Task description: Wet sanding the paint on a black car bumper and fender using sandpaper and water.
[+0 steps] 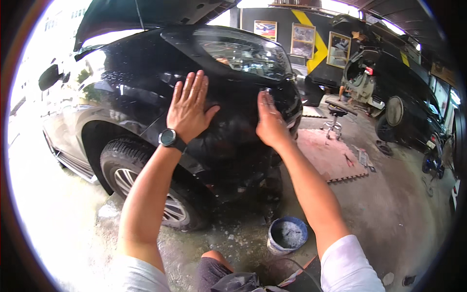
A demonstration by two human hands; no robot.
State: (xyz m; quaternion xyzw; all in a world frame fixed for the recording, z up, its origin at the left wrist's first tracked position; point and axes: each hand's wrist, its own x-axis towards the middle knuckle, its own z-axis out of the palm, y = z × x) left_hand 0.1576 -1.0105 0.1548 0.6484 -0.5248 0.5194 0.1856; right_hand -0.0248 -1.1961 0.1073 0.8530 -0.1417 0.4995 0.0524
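Observation:
My left hand [191, 107], with a dark wristwatch [169, 138] on its wrist, lies flat against the glossy black front corner of a car [226, 131]. Its fingers are stretched out, the thumb apart. Farther right, my right hand [271, 120] is turned edge-on to the same body panel, fingers straight and close together. No object shows in either hand; whether the right palm touches the panel I cannot tell. Above both hands sits the car's headlight [243, 52]. Small droplets or specks dot the black paint around the left hand.
A bucket [278, 250] of greyish, foamy liquid stands on the wet floor between my arms. The front wheel [124, 177] is at left, beneath a raised hood [141, 19]. To the right are a pink mat [318, 151], a rolling stool [333, 121] and another dark car [413, 92].

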